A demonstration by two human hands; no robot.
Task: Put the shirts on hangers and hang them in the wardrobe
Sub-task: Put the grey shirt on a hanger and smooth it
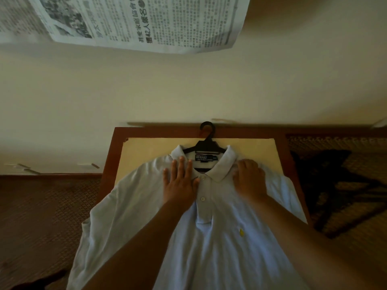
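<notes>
We look down on a pale blue polo shirt (209, 237) spread front-up over a small table (109, 155) with a red-brown wooden frame and a cream top, its hem and left sleeve spilling over the near and left edges. A black plastic hanger (206, 146) sits inside the shirt: its hook pokes out past the collar onto the table's far frame, and its shoulders disappear under the fabric. Our left hand (181, 183) lies flat on the shirt just left of the button placket, fingers straight and slightly spread, pressing the cloth and gripping nothing. Our right hand (249, 178) rests on the shirt's shoulder just beside the collar, fingers bent down onto the fabric; we cannot tell whether they pinch the cloth or merely press it. A small yellow emblem (241, 232) marks the chest. A newspaper sheet (134, 21) hangs on the cream wall beyond, and patterned brown carpet (37, 216) lies around the table.
</notes>
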